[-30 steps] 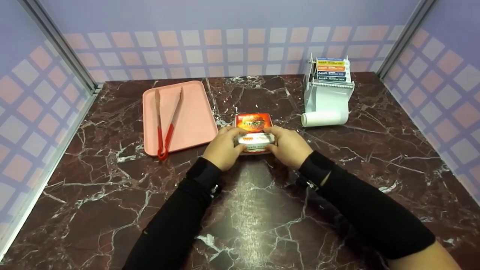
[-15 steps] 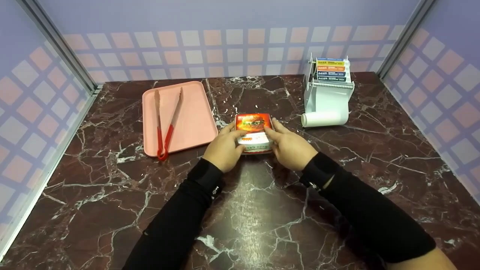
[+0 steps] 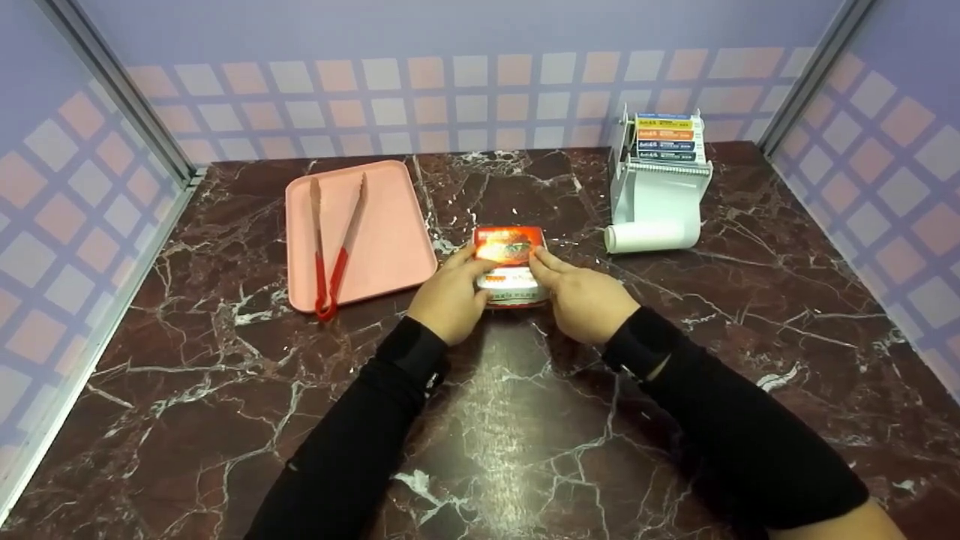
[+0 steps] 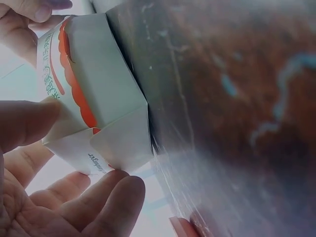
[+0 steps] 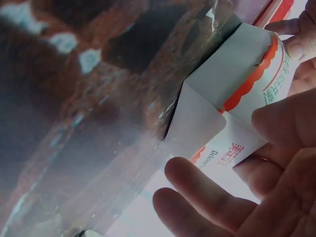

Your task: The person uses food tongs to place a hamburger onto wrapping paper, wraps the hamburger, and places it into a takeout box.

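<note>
A small paper burger box (image 3: 511, 279), its lid red with a printed burger picture, stands on the counter between both hands. On the box's left side, the left hand (image 3: 448, 298) holds it, thumb at the front edge and fingers along the side. The right hand (image 3: 589, 301) grips the right side, fingertips at the lid's corner. In the left wrist view, the carton (image 4: 101, 64) shows a white base and a red scalloped edge on its closed lid. The right wrist view shows two fingers (image 5: 207, 192) of the right hand extended apart from the box wall.
Left of the box lies a pink tray (image 3: 390, 240) with red-handled metal tongs (image 3: 322, 262) resting on it, their handle end past the near rim. A label dispenser (image 3: 664, 161) with a white roll (image 3: 651, 236) stands at the back right. Patterned walls enclose the marble counter.
The right hand has shifted slightly right, and its thumb has gone from view at the box front. Its fingers now lie at the lid's right corner. The left hand keeps its hold.
</note>
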### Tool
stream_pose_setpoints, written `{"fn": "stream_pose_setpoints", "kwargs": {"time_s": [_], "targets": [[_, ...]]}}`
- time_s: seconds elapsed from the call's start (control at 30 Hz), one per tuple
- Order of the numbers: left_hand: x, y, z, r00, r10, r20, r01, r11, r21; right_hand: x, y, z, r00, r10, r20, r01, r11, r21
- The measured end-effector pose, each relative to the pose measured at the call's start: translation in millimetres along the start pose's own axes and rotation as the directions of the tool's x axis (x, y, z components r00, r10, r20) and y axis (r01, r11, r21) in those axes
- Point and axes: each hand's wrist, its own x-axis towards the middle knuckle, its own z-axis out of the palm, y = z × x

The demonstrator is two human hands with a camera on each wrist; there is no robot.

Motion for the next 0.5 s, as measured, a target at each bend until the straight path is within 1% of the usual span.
{"fn": "stream_pose_setpoints", "kwargs": {"time_s": [0.27, 0.37, 0.5], "targets": [[0.7, 2.3, -0.4, 1.000, -0.016, 0.007, 0.016, 1.000, -0.009, -1.3, 1, -5, 1.000, -0.005, 0.012, 0.005, 1.000, -0.008], [1.3, 1.6, -0.2, 1.000, -0.018, 0.009, 0.018, 1.000, -0.018, -0.4, 1, -8, 1.000, -0.001, 0.009, 0.000, 1.000, 0.021], [1.2, 0.2, -0.4, 1.000, -0.009, 0.008, 0.009, 1.000, -0.026, 1.9, 0, -11, 0.999, 0.037, -0.008, -0.036, 0.995, 0.094]]}}
